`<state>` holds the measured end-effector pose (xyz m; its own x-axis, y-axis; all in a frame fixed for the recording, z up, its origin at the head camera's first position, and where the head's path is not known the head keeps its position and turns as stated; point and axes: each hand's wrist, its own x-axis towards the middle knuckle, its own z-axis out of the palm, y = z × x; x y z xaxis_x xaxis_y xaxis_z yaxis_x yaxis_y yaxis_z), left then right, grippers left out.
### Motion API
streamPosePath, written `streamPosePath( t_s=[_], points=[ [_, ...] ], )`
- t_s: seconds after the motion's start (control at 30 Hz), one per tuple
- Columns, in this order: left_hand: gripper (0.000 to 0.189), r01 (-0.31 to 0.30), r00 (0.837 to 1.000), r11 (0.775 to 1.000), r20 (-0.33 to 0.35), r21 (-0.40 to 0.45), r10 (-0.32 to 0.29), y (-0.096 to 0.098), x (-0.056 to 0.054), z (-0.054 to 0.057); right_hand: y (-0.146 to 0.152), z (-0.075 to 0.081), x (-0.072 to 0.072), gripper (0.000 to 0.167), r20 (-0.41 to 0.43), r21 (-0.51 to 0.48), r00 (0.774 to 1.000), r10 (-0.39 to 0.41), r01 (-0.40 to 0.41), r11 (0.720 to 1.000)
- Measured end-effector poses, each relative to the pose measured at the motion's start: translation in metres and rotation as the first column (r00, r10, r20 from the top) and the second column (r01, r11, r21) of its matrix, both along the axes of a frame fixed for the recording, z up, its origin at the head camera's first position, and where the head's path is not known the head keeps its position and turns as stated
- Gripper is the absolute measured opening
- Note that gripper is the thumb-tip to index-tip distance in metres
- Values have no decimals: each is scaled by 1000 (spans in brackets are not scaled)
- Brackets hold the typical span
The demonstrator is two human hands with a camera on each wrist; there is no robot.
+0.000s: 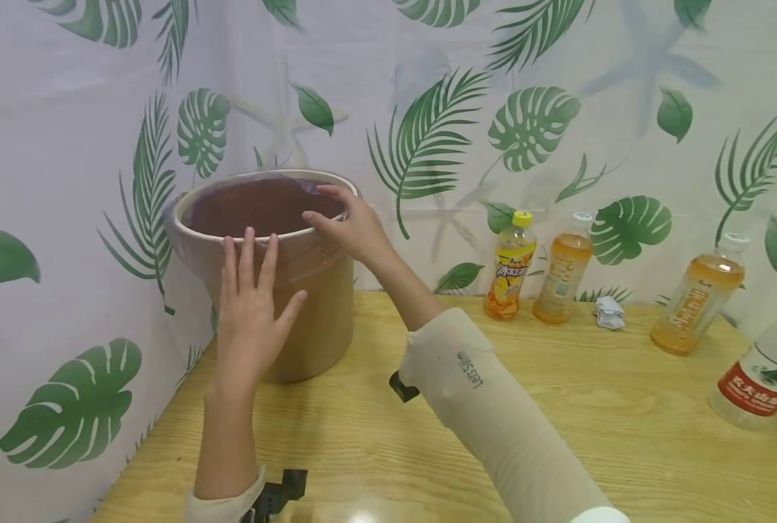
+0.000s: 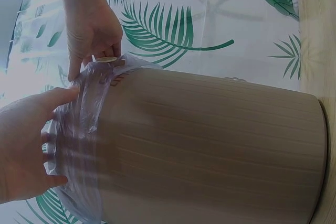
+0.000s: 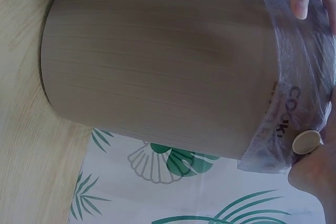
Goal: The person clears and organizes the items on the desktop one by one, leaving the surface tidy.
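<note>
A tall beige trash bin stands upright on the table, its dark inside facing up. A thin, see-through plastic bag is folded over its rim and hangs in a band down the outside. My left hand lies against the near side with fingers straight and spread, fingertips right at the rim. On the right side of the rim, my right hand reaches over with curved fingers and holds the bag there. Beside it a round beige knob sticks out from the bin. Some right-hand fingers are hidden.
To the right stand a yellow-capped drink bottle, an orange drink bottle, another orange bottle and a red-labelled water bottle. A crumpled white paper lies among them. A leaf-patterned sheet backs the wooden table.
</note>
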<state>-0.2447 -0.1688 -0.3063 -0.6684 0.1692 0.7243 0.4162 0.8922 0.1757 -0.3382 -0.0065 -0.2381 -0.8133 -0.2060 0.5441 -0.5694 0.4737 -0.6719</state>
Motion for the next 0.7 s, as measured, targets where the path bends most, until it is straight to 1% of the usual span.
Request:
streamPosePath(
  t_s=[0.2,0.4,0.53,0.7],
  points=[
    [81,0,1000,1000,0,-3,0,0,0,0,0,-1,-1,52,7,0,1000,3,-3,1000],
    [80,0,1000,1000,3,-7,0,-1,0,0,-1,-1,-2,52,-12,14,1000,-11,11,1000],
    [80,-1,1000,1000,7,-8,1,-1,-1,-1,-1,-2,-3,51,-19,36,1000,-19,20,999],
    [80,-2,1000,1000,11,-2,2,-1,-2,-1,4,-1,-1,54,-22,65,1000,-17,18,998]
  ],
)
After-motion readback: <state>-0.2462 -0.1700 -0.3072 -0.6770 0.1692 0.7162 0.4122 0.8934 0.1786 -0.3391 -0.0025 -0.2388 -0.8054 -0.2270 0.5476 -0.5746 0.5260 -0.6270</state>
